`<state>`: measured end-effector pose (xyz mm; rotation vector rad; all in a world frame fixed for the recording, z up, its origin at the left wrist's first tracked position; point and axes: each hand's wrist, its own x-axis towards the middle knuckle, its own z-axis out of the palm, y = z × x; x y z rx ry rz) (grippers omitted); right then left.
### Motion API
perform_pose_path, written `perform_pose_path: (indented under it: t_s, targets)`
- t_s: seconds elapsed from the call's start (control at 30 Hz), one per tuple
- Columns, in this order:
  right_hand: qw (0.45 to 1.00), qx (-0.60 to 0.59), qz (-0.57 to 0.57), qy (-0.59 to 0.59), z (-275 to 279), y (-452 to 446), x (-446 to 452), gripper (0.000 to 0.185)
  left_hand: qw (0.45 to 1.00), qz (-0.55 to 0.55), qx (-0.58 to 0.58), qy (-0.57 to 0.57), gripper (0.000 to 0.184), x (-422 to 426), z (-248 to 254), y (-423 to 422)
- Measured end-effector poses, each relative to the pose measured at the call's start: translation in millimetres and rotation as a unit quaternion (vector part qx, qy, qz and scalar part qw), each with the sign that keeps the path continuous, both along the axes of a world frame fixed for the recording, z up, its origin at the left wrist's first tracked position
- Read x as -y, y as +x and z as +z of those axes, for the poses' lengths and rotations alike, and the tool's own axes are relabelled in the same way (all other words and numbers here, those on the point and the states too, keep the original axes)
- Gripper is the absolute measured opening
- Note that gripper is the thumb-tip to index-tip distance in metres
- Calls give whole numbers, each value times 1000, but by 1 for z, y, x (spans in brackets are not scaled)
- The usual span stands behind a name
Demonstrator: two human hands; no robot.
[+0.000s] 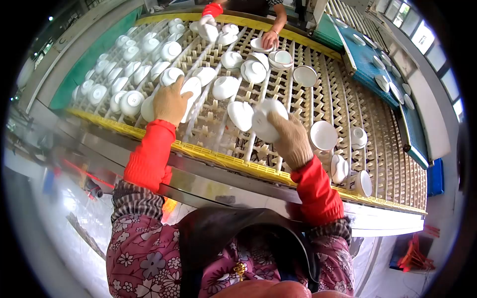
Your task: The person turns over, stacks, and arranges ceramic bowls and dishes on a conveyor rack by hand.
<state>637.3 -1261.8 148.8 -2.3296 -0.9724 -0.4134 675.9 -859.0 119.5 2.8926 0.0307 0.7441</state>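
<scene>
Knit-gloved right hand [292,138]: fingers clenched on round, smooth white bowl [263,119] over pegged conveyor [382,149]; gloved left hand [170,103]: fingers partly spread at second bowl [193,88], can't tell if gripping

A tan, fabric-like glove covered the left hand [169,103], left of centre, and a similar one covered the right hand [292,139], near mid-frame. Behind each glove came a bright red, creased sleeve: the left red sleeve [150,151] and the right red sleeve [320,189]. Next came gathered bands in dark and pale checks, a left checked band [136,200] and a right checked band [335,230]. Toward the bottom spread a purplish-pink floral top [141,256], its blossoms white and greyish mauve. A smooth black garment [223,221] curved across the lower centre, above a small gold-coloured ornament [240,271].
</scene>
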Motion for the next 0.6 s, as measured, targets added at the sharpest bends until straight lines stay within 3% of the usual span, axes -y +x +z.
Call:
perform_pose_path:
  t_s: [0.07, 0.13, 0.17, 0.2, 0.27, 0.37, 0.4, 0.43, 0.47, 0.5, 0.53, 0.6]
  targets:
    - [998, -10, 9, 60, 18, 2, -45, 69, 999, 25, 4, -29, 65, -2, -8, 2]
    - [995, 4, 55, 78, 17, 19, -66, 59, 999, 41, 24, -23, 70, -6, -13, 3]
    - [973, -160, 51, 161, 6, 20, -66, 51, 998, 38, 41, -8, 70, -9, -16, 2]
    - [916, -303, 26, 261, -1, 20, -67, 43, 998, 34, 61, 6, 71, -10, -17, 3]
    - [915, -283, -3, 287, -4, 7, -40, 44, 992, 13, 125, 9, 73, -12, -25, 9]
    - [907, -272, -63, 316, -2, -1, 27, 66, 992, 31, 121, 23, 76, 4, 2, 0]
    - [955, -208, -137, 161, 14, -4, 45, 66, 992, 25, 126, 19, 78, 6, 8, 2]
    - [969, -138, -206, 2, 30, -12, 67, 65, 992, 14, 121, 20, 79, 12, 18, -1]
    - [975, -58, -215, -13, 22, -15, 84, 62, 993, 3, 117, 23, 80, 22, 34, -9]
    - [960, -98, -261, -32, 11, -13, 98, 62, 993, -8, 116, 29, 81, 32, 44, -13]
    - [970, -59, -232, -40, 2, -18, 114, 60, 980, -32, 179, 78, 84, 44, 43, -12]
    - [972, 15, -213, -99, -18, -17, 136, 56, 978, -106, 163, 76, 90, 72, 45, -6]
